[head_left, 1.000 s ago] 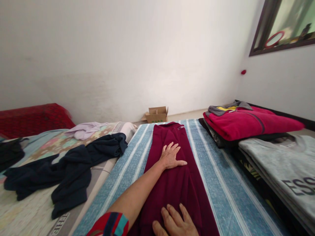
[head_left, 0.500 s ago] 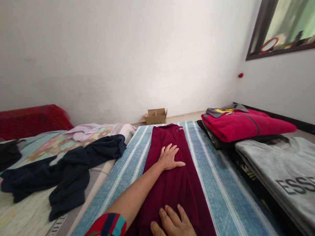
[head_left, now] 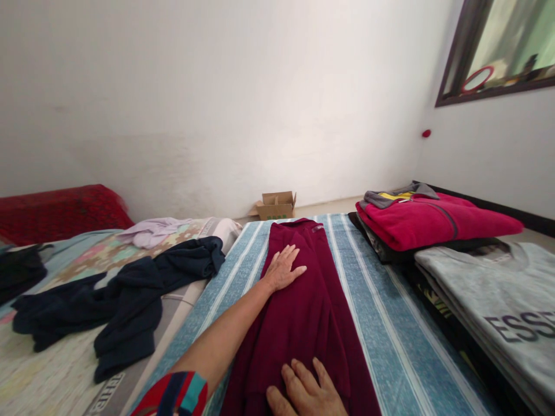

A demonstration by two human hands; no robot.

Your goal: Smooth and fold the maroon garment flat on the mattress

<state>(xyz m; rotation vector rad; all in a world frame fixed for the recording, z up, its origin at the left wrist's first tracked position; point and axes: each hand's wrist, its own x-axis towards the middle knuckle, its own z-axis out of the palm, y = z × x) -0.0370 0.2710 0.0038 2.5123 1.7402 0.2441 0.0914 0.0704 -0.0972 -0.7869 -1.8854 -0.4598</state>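
Note:
A long, folded maroon garment [head_left: 299, 318] lies lengthwise before me, with a curved opening and a small label at its far end. My left hand [head_left: 284, 268] rests palm down on its upper left part, fingers spread and thumb out to the right. Nearer to me, at the bottom of the view, my right hand [head_left: 307, 390] is flat on the garment's lower part with its fingers apart; the wrist is cut off by the frame. Soft creases run through the cloth between the two hands. Neither hand grips anything.
The garment lies on a blue-and-white striped cover [head_left: 385, 323]. To the right are stacked clothes, with a crimson fleece [head_left: 429, 222] and a grey printed shirt [head_left: 489, 294] on top. Dark navy clothing [head_left: 130, 300] lies on the left. A cardboard box [head_left: 277, 206] stands by the wall.
My left hand has slid leftward and slightly away from me across the maroon garment, and the creases near it look smoother. The right hand has stayed nearly in place.

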